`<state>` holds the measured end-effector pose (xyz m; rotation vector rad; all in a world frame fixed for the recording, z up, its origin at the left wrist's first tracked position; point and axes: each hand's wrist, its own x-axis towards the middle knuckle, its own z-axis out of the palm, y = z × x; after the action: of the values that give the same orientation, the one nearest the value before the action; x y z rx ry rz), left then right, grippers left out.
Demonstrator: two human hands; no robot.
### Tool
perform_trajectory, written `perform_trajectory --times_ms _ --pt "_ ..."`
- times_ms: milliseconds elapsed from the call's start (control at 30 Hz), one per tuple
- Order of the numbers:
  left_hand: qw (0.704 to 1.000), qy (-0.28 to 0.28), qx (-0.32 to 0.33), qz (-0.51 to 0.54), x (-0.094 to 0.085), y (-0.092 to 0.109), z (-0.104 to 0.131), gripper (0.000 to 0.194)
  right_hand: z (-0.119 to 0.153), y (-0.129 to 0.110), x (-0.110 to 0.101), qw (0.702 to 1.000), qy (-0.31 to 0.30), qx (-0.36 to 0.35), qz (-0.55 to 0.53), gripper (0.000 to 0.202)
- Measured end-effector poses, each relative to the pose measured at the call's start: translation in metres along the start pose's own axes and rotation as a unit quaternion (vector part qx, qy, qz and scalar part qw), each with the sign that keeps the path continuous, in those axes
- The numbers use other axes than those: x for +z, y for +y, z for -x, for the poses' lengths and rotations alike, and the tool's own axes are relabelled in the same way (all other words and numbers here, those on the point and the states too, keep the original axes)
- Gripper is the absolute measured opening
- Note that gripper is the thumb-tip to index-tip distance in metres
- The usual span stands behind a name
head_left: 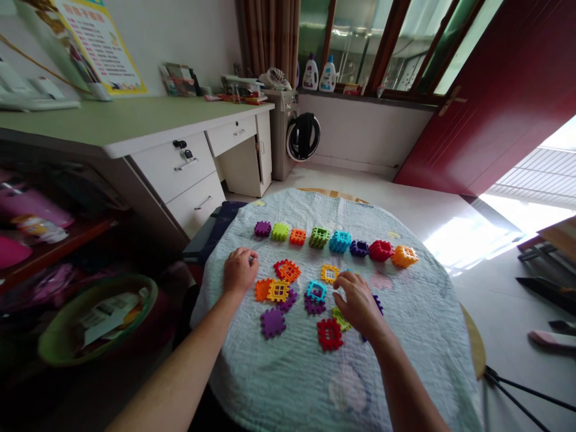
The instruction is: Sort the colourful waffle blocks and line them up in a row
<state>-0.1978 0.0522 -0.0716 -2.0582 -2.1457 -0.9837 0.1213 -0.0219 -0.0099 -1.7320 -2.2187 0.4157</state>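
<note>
Multicoloured flat notched plastic tiles (330, 334), just below frame centre, could scatter if the half-curled right hand (359, 300) drags the wrinkled pale-blue cloth (279, 378); left hand (239, 271) loosely curled, can't tell either's grip.

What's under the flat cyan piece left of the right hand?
Under the cyan piece: a purple piece, showing past its near edge. The rest is covered; its full outline can't be seen.
</note>
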Motion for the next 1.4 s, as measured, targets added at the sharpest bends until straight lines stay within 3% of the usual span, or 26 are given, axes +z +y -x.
perform_trajectory --times_ms 233,433,733,867,967,1167,1267,1400 --pt "1.0 -0.006 -0.003 -0.007 0.0 0.0 0.0 0.014 -0.02 -0.072 0.032 0.987 -0.067 -0.134 -0.054 0.043" --pt "1.0 -0.004 -0.002 -0.005 -0.001 0.0 0.0 0.013 -0.021 -0.087 0.048 0.989 -0.071 -0.123 -0.044 0.031" --pt "1.0 -0.003 -0.003 -0.005 -0.001 0.0 0.0 0.013 -0.003 -0.068 0.039 0.983 -0.058 -0.162 -0.063 0.014" --pt "1.0 -0.007 -0.001 -0.007 0.0 -0.001 0.0 0.013 0.003 -0.059 0.033 0.982 -0.01 -0.16 -0.102 0.009" --pt "1.0 -0.005 -0.002 -0.009 0.0 -0.001 -0.001 0.014 0.003 -0.039 0.027 0.98 0.051 -0.106 -0.158 0.018" --pt "1.0 -0.006 0.002 -0.012 -0.001 0.0 -0.001 0.014 -0.002 0.023 0.013 0.967 0.119 0.092 -0.208 0.031" --pt "1.0 -0.004 0.0 -0.012 -0.002 0.001 -0.001 0.014 -0.002 0.04 0.011 0.969 0.108 0.12 -0.185 0.033" --pt "1.0 -0.003 0.002 -0.011 -0.002 0.001 -0.001 0.014 0.001 0.046 0.011 0.983 0.121 0.105 -0.088 0.03"
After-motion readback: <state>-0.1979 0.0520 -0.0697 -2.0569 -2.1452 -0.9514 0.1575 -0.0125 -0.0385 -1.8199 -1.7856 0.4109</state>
